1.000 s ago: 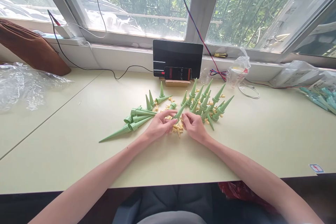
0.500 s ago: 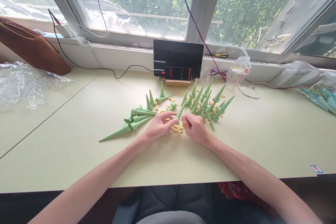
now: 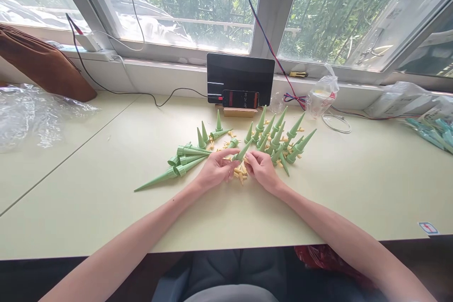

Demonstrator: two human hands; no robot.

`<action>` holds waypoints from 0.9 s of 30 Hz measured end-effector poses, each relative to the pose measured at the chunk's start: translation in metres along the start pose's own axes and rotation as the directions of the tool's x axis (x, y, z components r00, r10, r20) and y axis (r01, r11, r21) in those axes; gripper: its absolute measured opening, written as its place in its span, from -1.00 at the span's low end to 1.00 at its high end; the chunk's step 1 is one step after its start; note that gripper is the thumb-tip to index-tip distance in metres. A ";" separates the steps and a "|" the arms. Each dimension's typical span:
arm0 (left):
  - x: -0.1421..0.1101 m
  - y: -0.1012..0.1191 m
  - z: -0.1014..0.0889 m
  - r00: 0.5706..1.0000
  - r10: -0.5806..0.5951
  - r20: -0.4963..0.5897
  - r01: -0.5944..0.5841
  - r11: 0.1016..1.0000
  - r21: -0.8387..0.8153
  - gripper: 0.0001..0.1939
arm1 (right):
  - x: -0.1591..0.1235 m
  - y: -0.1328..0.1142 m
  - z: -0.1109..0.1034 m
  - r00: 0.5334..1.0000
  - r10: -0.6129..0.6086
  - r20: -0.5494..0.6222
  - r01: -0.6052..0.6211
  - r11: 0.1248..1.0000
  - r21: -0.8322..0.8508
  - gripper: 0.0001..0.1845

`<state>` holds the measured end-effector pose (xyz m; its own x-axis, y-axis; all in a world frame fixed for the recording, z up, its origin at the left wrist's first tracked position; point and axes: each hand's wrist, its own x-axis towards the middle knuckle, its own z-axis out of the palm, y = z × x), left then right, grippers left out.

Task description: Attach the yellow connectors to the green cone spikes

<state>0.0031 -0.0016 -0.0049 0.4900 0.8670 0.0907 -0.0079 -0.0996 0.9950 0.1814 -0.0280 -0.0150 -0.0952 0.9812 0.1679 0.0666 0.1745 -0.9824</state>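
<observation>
Between thumb and fingers of my left hand (image 3: pixel 216 168) is a green plastic spike (image 3: pixel 242 152), its tip leaning up to the right. My right hand (image 3: pixel 262 170) is closed in a pinch on a small yellow valve (image 3: pixel 246 161), close beside the spike. Loose yellow valves (image 3: pixel 241 175) lie on the table below and between my hands. To the left, several green spikes (image 3: pixel 191 159) lie in a pile by my left fingers. On the right, several spikes with yellow valves fitted (image 3: pixel 278 134) stand or lean in a cluster beyond my right hand.
A black tablet (image 3: pixel 240 73) and a phone (image 3: pixel 241 99) stand at the back on a cardboard piece (image 3: pixel 240 112). A bagged cup (image 3: pixel 320 99) and cable coil (image 3: pixel 336 123) are at back right. Clear plastic wrap (image 3: pixel 38 115) lies at left.
The spike in my left hand has tilted further to the right and lower. My right hand has turned slightly, and a yellow valve now shows at its fingertips.
</observation>
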 end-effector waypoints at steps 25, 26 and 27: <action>-0.006 0.017 0.001 0.993 -0.117 0.031 0.116 0.992 0.039 -0.58 | 0.001 0.003 -0.011 0.901 -0.409 0.145 0.413 0.705 -0.577 -0.63; -0.005 0.016 0.001 0.993 -0.110 0.042 0.107 0.993 0.054 -0.56 | 0.001 0.002 -0.010 0.918 -0.380 0.116 0.379 0.748 -0.545 -0.63; -0.005 0.014 0.000 0.993 -0.102 0.053 0.098 0.993 0.074 -0.55 | 0.001 0.001 -0.009 0.937 -0.340 0.084 0.335 0.799 -0.500 -0.62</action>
<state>0.0005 -0.0073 0.0083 0.5335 0.8457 -0.0132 0.1041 -0.0501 0.9933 0.1900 -0.0266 -0.0149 -0.1957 0.8525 0.4846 0.5175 0.5096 -0.6874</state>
